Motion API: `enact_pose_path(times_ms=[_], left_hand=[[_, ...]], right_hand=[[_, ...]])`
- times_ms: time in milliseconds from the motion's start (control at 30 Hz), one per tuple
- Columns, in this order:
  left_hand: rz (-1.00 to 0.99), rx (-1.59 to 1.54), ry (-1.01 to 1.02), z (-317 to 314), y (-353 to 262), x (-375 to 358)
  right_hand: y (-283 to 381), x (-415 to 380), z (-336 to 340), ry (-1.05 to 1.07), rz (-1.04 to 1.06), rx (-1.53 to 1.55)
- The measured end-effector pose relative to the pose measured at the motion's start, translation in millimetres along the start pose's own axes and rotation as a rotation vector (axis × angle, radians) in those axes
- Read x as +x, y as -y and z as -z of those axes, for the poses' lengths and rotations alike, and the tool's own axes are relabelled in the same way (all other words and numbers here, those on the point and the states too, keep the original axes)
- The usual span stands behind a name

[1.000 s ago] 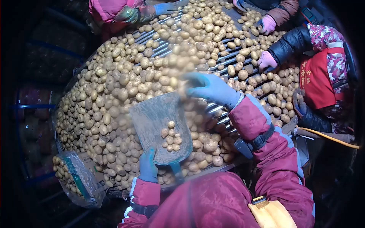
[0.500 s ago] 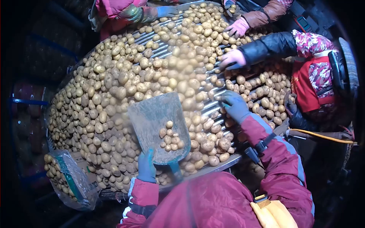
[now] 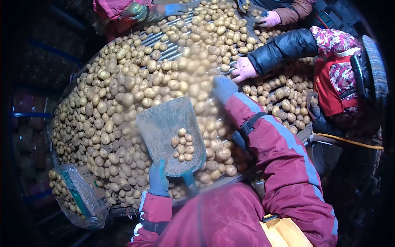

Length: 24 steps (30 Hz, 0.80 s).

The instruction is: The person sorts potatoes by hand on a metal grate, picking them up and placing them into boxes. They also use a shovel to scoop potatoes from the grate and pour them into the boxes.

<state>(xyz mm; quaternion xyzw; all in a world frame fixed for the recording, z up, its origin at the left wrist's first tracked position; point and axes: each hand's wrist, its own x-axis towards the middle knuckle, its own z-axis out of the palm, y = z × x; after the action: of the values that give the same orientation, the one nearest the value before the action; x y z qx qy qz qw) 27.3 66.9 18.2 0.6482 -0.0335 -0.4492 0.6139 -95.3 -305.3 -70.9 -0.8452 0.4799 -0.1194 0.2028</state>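
One view here, and it's from up on the wearer's head, facing forward and steeply down! The maroon jacket (image 3: 218, 218) looms close at bottom centre, the scoop (image 3: 168, 127) sits just beyond, mid-frame, and potatoes (image 3: 119, 99) stretch farther off towards the top. Wide shot, this, with darkness rounding off the corners!
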Motion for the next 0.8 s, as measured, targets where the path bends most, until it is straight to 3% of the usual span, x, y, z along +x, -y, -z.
enact_pose_path(times_ms=[100, 200, 333, 467, 700, 800], left_hand=[[-0.011, 0.009, 0.004, -1, 2, 3], [-0.020, 0.085, 0.005, -3, -3, -2], [-0.032, 0.081, 0.006, -7, -3, -8], [0.018, -0.046, 0.006, -6, 3, -8], [-0.016, 0.056, 0.015, -4, 5, -8], [-0.055, 0.131, 0.028, -4, 3, -7]], right_hand=[[5, 7, -7, 0.026, -0.093, -0.076], [0, 2, -10, -0.056, -0.161, 0.041], [-16, 4, -6, -0.002, -0.250, 0.395], [-17, -6, -7, 0.057, -0.080, 0.243], [3, -14, 10, 0.201, -0.172, 0.118], [-8, -25, -6, 0.105, -0.132, 0.175]])
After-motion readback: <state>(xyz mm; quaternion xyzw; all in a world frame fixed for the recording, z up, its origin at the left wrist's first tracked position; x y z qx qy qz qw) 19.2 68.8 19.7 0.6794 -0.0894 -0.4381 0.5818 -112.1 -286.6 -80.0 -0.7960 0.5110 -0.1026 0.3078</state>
